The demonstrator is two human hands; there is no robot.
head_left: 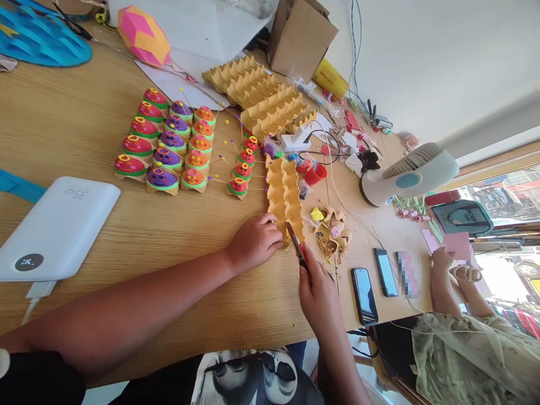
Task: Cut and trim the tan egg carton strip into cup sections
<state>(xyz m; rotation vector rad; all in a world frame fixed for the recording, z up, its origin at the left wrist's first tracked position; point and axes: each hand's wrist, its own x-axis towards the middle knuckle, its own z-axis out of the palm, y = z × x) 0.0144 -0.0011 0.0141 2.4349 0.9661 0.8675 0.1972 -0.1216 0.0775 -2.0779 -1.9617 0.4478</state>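
My left hand is closed on the near left edge of a yellow egg-carton strip, which lies on the table. My right hand grips a pair of scissors, their blades pointing away from me at the strip's near end. How far the blades are apart is hard to see. Just right of the strip sits a cut carton piece with crumbs and small clay lumps. Beyond my left hand stand rows of painted carton cups with faces: red, purple, orange and a smaller red row.
Whole egg trays lie at the back, by a cardboard box. A white fan, a red cup and two phones are to the right. A power bank lies left. Another person's hands hold pink paper.
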